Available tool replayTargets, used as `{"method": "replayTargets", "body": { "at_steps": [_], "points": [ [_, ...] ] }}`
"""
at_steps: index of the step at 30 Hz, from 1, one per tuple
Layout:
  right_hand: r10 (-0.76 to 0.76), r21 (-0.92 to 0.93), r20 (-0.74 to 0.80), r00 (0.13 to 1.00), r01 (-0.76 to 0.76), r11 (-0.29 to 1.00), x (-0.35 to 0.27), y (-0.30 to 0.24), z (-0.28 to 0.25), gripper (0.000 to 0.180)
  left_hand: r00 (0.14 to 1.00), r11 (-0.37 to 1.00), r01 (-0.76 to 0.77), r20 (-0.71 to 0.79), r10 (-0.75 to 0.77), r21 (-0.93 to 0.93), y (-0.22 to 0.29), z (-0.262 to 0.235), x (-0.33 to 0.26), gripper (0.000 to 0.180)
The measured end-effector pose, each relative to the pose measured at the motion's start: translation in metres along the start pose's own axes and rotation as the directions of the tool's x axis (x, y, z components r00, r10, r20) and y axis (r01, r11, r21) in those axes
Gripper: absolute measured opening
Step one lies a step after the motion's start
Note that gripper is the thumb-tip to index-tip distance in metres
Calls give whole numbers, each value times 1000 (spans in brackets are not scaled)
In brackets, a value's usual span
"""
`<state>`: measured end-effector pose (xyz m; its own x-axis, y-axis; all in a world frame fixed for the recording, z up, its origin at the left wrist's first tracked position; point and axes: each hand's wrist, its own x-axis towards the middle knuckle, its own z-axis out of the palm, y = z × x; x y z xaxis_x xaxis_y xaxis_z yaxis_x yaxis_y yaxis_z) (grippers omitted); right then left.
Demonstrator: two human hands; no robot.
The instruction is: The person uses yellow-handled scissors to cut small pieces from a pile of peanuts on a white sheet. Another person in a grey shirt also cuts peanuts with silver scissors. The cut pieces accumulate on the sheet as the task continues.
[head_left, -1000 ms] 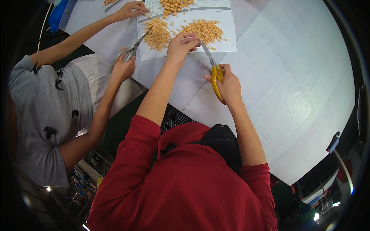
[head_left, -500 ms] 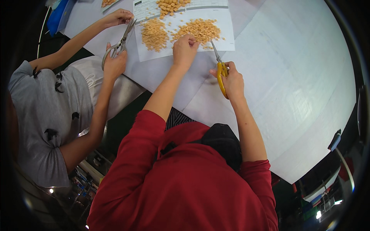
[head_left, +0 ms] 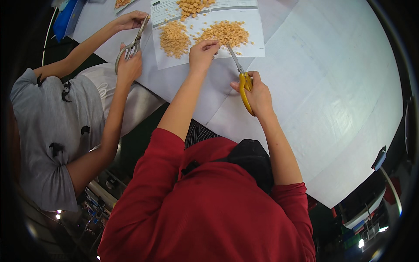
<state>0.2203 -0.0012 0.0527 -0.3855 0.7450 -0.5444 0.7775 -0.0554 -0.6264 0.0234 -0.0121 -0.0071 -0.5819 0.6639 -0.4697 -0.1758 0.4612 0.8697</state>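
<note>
1. Fingers of the right hand wrap the yellow scissors, blades pointing up at the cubes.
2. Left hand fingertips pinch at that orange pile's near edge.
3. Paper sheet lies under both.
4. Beside them, a co-worker's hands hold metal scissors.

A white printed sheet lies on the table in front of me, rectangular, with a grey band and dark lines of print along its far edge. A second sheet corner shows just left of it. I see no screens or packages.
</note>
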Motion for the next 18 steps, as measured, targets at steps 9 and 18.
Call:
{"method": "replayTargets", "body": {
  "at_steps": [9, 18],
  "points": [
    [-63, -18, 21, 998, 63, 998, -4, -5, 9, 70, 988, 977, 137, 98, -122, -163, 16, -6, -16, 19],
    [-33, -25, 23, 999, 34, 999, -3, -6, 6, 68, 985, 958, 170, 76, -156, -230, 14, -2, -21, 21]
  ]
}}
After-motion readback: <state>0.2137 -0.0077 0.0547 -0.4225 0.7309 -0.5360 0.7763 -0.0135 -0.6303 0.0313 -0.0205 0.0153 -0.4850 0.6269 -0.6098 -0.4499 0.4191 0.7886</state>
